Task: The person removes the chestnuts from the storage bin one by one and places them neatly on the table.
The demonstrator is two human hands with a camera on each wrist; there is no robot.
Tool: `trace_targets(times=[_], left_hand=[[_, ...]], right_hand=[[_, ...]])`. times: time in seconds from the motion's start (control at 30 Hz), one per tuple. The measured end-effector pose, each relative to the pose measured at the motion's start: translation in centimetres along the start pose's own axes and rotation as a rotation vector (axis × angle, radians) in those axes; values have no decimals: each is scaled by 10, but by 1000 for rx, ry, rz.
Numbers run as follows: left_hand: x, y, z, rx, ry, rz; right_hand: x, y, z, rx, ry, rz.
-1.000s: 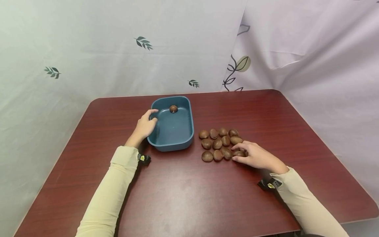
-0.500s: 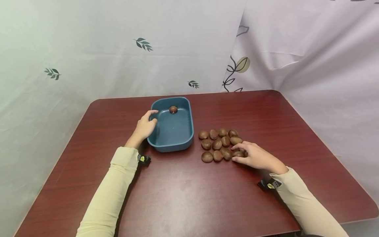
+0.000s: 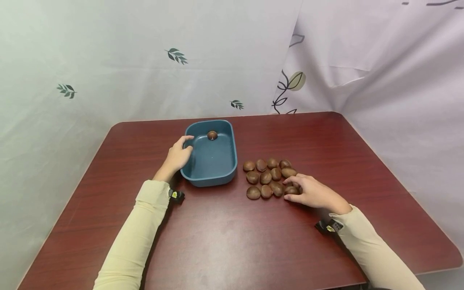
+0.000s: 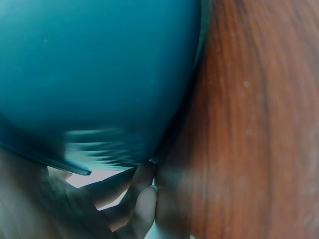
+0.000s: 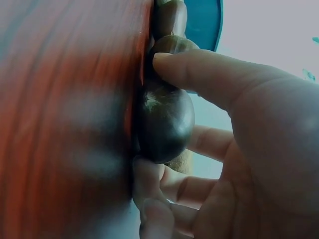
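Brown chestnuts [image 3: 265, 177] lie in three rows on the table. At the right end of the nearest row, my right hand [image 3: 313, 192] holds its curled fingers and thumb round a chestnut [image 3: 291, 191]. In the right wrist view, this chestnut [image 5: 167, 122] sits on the wood, thumb tip at one end and fingers at the other. My left hand [image 3: 176, 156] grips the left side of a blue rectangular box [image 3: 208, 181], thumb and index finger over the rim. Fingertips [image 4: 144, 172] touch its outer wall in the left wrist view. One chestnut [image 3: 212, 135] lies inside, near the far wall.
The red-brown wooden table [image 3: 217, 241] has rounded corners. Behind it and along the sides hangs a pale curtain [image 3: 145, 80] with leaf prints. The box stands left of the chestnut rows, a small gap between them. Dark straps with cameras circle both wrists.
The chestnut at my right fingers shows a little more and looks slightly turned. Both hands keep their places, as does the box; the head view has tipped up slightly.
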State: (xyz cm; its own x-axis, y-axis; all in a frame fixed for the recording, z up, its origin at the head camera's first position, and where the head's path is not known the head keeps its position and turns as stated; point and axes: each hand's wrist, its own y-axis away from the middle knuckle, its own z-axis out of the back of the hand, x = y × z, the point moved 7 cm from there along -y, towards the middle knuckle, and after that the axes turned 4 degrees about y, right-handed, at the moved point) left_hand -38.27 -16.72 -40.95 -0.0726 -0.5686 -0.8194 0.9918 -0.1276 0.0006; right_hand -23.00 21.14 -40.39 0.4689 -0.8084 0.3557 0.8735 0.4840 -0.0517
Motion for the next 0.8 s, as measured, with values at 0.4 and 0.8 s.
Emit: trace_targets(times=[0.4,0.8], left_hand=[[-2,2,1,-7,2,-3],[-1,2,1,-4,8,-5]], right_hand=[[4,3,6,29,104,-41],[17,4,30,90,135,-101]])
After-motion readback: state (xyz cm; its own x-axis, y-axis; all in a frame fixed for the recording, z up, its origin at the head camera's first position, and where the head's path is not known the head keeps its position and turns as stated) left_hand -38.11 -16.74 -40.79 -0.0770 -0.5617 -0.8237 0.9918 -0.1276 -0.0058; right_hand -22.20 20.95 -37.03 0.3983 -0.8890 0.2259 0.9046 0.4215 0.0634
